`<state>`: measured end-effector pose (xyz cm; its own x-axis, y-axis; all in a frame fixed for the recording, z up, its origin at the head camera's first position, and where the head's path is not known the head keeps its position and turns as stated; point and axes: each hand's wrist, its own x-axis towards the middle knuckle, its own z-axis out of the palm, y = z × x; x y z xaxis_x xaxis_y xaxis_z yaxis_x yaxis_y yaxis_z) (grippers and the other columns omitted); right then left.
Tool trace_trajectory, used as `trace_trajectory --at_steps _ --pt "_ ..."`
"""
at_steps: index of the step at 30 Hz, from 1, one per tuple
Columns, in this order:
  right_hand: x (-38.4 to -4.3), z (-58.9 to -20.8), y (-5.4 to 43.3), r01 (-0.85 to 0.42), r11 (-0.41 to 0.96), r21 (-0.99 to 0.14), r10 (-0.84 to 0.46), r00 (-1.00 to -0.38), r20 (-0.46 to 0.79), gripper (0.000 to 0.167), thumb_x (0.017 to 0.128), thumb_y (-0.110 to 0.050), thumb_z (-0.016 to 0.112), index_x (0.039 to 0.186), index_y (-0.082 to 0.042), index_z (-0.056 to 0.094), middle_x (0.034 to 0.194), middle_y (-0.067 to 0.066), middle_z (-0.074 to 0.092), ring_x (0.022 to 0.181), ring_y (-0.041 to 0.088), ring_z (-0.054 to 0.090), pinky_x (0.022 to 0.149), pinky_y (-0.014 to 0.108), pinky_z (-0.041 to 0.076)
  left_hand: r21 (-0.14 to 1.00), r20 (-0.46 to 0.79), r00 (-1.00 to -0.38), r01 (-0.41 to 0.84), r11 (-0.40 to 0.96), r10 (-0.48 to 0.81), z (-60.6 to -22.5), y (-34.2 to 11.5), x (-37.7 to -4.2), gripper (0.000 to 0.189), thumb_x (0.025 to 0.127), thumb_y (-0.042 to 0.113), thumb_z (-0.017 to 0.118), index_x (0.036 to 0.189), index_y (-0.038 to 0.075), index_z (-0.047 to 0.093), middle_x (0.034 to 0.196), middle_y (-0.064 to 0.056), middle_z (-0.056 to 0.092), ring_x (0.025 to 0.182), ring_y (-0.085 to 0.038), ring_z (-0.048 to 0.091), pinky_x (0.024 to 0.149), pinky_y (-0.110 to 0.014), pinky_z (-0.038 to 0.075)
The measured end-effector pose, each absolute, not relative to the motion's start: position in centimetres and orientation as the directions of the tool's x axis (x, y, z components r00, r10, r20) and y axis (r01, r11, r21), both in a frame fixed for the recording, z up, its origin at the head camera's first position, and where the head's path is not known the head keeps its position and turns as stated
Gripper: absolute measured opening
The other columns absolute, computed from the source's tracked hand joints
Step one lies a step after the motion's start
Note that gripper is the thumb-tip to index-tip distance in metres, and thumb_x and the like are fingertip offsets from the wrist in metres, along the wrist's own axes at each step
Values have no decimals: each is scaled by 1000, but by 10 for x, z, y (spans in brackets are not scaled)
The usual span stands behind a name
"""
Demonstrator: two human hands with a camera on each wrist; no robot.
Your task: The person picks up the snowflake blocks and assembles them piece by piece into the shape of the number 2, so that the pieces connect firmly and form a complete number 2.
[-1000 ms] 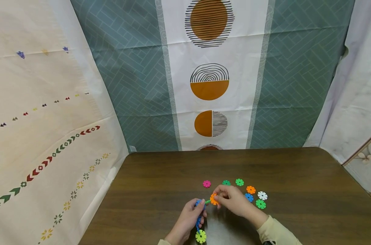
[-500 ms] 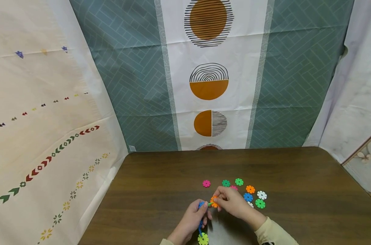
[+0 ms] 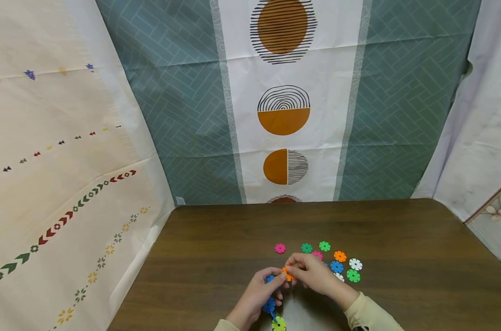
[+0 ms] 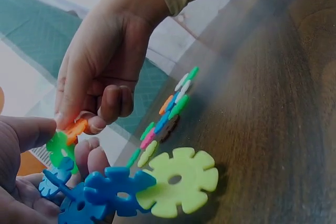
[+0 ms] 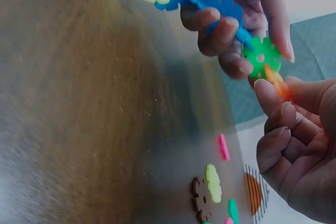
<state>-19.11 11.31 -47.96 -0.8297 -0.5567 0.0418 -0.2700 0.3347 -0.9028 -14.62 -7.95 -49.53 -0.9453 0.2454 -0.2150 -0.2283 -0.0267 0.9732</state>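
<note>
over the near part of the wooden table (image 3: 217,248), your left hand (image 3: 255,292) is gripping a linked chain of discs (image 5: 226,10), its fingers curling around the blue discs (image 4: 107,182) while the thumb is resting against a green disc (image 5: 270,59). a yellow-green disc (image 4: 194,178) is sticking out at the chain's nearer end. your right hand (image 3: 314,274) is pinching an orange disc (image 4: 77,128) between thumb and fingertip, just beside your left fingertips; that disc is meeting the green disc's edge, and your fingers are hiding how deeply it is sitting there. beyond your hands, a loose pink disc (image 3: 278,248) is lying on the table and two loose green discs (image 3: 322,246) are lying to its right; past your right hand, a loose orange disc (image 3: 337,255), a loose blue disc (image 3: 334,266) and a white disc (image 3: 353,264) are clustering together. behind the table, a teal and white cloth (image 3: 184,115) is hanging.
</note>
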Motion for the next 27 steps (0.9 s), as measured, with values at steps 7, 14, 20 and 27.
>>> trace_trajectory --at_steps 7,14,20,27 --pt "-207 -487 113 -354 501 -790 -411 -900 142 12 98 -17 60 92 -10 67 73 -3 63 57 9 50 52 26 45 966 -238 -950 -252 -49 202 -497 -84 -146 28 98 26 60 110 1 61 82 -6 68 53 -10 53 51 -23 50" --pt "-227 -497 103 -398 700 -593 -350 -915 202 7 87 -10 73 91 -14 68 83 -6 60 74 11 54 69 32 50 972 -206 -961 -223 -80 183 -499 -89 -147 25 99 23 58 107 0 59 79 -5 67 52 -10 52 53 -25 50" --pt "-234 -499 96 -457 769 -447 -440 -886 148 35 89 -16 73 123 -12 65 96 5 62 74 18 57 69 40 52 969 -208 -960 -229 -95 190 -497 -90 -146 23 98 22 59 106 1 58 78 -3 66 51 -9 49 51 -24 48" --pt "-238 -497 91 -562 738 -374 -572 -815 96 44 95 -16 65 137 -12 56 101 14 68 86 31 65 77 49 53 962 -232 -956 -253 -104 177 -494 -88 -144 20 97 21 59 104 3 57 78 -3 66 50 -8 47 50 -23 47"
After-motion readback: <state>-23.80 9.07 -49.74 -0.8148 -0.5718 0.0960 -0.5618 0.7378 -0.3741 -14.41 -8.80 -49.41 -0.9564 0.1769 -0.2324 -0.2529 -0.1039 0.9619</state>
